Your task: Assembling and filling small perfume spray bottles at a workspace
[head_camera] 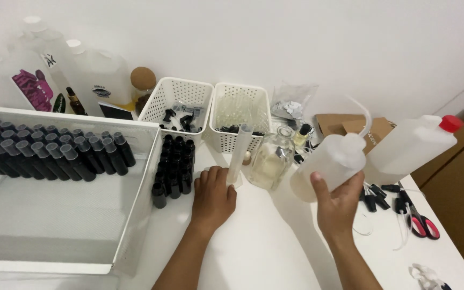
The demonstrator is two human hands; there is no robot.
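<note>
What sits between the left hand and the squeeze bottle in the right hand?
Head view: a clear glass bottle stands between the left hand and the squeeze bottle held by the right hand.

You are at a small home-style bottling bench, a white table (264,252) pushed against a plain white wall. What shows it: a white tray (135,215) lined with dark roll-on bottles (55,153), perforated white baskets (175,96) of caps and clear tubes, big translucent jugs (95,75), a glass flask (271,157), a measuring cylinder (238,153), a squeeze wash bottle (328,164), scissors (420,220) and cardboard boxes (350,126).
</note>
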